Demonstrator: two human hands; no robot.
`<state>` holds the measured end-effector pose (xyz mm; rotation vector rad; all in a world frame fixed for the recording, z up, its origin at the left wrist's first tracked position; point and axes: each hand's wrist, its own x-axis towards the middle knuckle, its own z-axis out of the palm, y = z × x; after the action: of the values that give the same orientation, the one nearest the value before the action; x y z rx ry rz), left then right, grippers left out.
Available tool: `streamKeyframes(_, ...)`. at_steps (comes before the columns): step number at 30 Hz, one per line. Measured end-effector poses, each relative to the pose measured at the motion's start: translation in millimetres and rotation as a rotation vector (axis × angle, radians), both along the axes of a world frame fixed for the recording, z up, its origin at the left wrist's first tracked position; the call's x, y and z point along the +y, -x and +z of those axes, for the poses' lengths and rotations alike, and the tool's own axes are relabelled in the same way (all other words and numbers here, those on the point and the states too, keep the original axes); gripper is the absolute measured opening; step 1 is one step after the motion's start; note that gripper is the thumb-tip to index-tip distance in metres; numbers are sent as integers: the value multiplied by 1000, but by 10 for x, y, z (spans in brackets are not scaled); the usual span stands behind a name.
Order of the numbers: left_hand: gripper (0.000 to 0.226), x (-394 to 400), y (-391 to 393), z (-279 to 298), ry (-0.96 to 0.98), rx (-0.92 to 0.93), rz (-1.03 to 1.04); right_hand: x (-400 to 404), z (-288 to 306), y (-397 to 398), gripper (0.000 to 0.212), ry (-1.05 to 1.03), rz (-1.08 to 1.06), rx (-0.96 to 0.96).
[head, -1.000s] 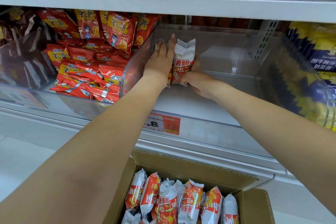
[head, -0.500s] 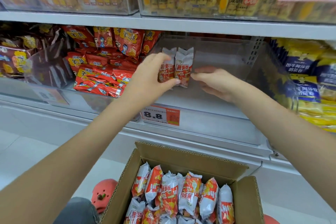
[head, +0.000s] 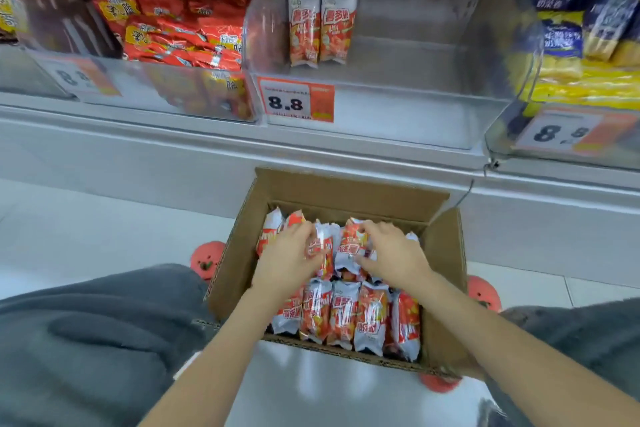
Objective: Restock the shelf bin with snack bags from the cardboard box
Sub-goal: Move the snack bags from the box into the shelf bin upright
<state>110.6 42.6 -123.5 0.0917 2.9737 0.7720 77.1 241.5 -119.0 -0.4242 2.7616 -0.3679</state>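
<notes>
The clear shelf bin point(head: 408, 114) holds two red-and-white snack bags point(head: 320, 19), upright side by side at its left side. Below it, the open cardboard box point(head: 346, 192) on the floor is packed with several more of the same snack bags point(head: 360, 315). Both hands are inside the box. My left hand point(head: 285, 262) curls its fingers round one bag point(head: 320, 248) in the far row. My right hand point(head: 393, 255) pinches the top of a neighbouring bag point(head: 349, 244).
A bin of red snack packs point(head: 180, 28) stands left of the clear bin, and a bin of yellow and blue packs point(head: 581, 38) stands on the right. An 8.8 price tag point(head: 298, 102) hangs on the bin front. My grey-trousered knees point(head: 86, 340) flank the box.
Both hands let go of the two bags in the shelf bin and dropped down into the cardboard box. My view tilted downward with them.
</notes>
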Motion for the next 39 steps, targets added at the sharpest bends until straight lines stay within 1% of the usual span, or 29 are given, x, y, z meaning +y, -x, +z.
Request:
streamKeyframes(1,28,3,-71,-170,-28,-116,6,60,-213,-67,57,-67,-77,-98)
streamKeyframes(2,30,3,-140,-306,-69,-204,23,124,-402,-152,63,-90,-168,-173)
streamKeyframes(3,30,2,-198,-401,-96,-266,46,186,-583,-238,67,-53,-261,-230)
streamKeyframes(5,27,2,-263,-510,-90,-349,56,241,-844,-368,75,80,-398,-323)
streamKeyframes(7,24,11,-268,-554,-81,-396,28,220,-932,-397,68,133,-488,-308)
streamKeyframes(9,23,25,-245,-558,-73,-401,19,115,-850,-383,65,104,-515,-332)
streamKeyframes(11,24,20,-225,-584,-74,-416,23,13,-842,-393,76,42,-500,-408)
streamKeyframes(13,26,5,-222,-622,-88,-451,31,-98,-811,-437,88,-91,-448,-433)
streamKeyframes(14,26,-2,-218,-638,-106,-471,33,-133,-821,-474,90,-165,-400,-420)
streamKeyframes(16,27,-5,-213,-661,-162,-515,46,-179,-825,-525,88,-235,-362,-390)
streamKeyframes(17,28,4,-212,-666,-205,-554,58,-194,-813,-526,83,-220,-364,-376)
streamKeyframes(19,33,37,-201,-643,-330,-664,81,-209,-762,-487,71,-93,-384,-395)
streamKeyframes(21,46,75,-192,-575,-431,-813,70,-223,-676,-429,60,103,-417,-466)
streamKeyframes(22,57,95,-196,-522,-457,-885,45,-238,-604,-401,59,207,-432,-495)
streamKeyframes(23,72,112,-201,-490,-464,-939,13,-251,-536,-368,63,324,-473,-538)
streamKeyframes(24,86,128,-211,-452,-461,-961,-13,-259,-469,-334,70,456,-545,-592)
streamKeyframes(25,97,130,-226,-441,-457,-950,-17,-279,-435,-293,72,587,-617,-654)
streamKeyframes(26,100,129,-238,-420,-481,-903,-5,-304,-404,-248,65,691,-654,-696)
streamKeyframes(27,95,119,-240,-433,-540,-846,28,-315,-387,-203,52,749,-667,-686)
streamKeyframes(28,83,106,-241,-433,-605,-781,67,-307,-403,-165,37,799,-709,-624)
streamKeyframes(29,74,86,-241,-441,-645,-733,115,-284,-415,-130,25,853,-779,-512)
streamKeyframes(30,72,65,-240,-433,-669,-696,161,-237,-433,-92,20,861,-851,-359)
streamKeyframes(31,76,40,-237,-448,-685,-687,204,-173,-438,-50,20,802,-885,-180)
streamKeyframes(32,81,23,-233,-454,-704,-678,231,-98,-436,0,25,686,-887,-32)
streamKeyframes(33,81,10,-231,-464,-718,-671,246,-19,-466,59,33,576,-883,25)
streamKeyframes(34,79,6,-232,-456,-727,-665,249,43,-495,117,42,505,-881,-7)
streamKeyframes(37,78,31,-234,-455,-687,-663,257,128,-686,248,60,371,-807,-265)
streamKeyframes(39,79,48,-233,-453,-635,-654,276,140,-787,286,74,285,-777,-370)
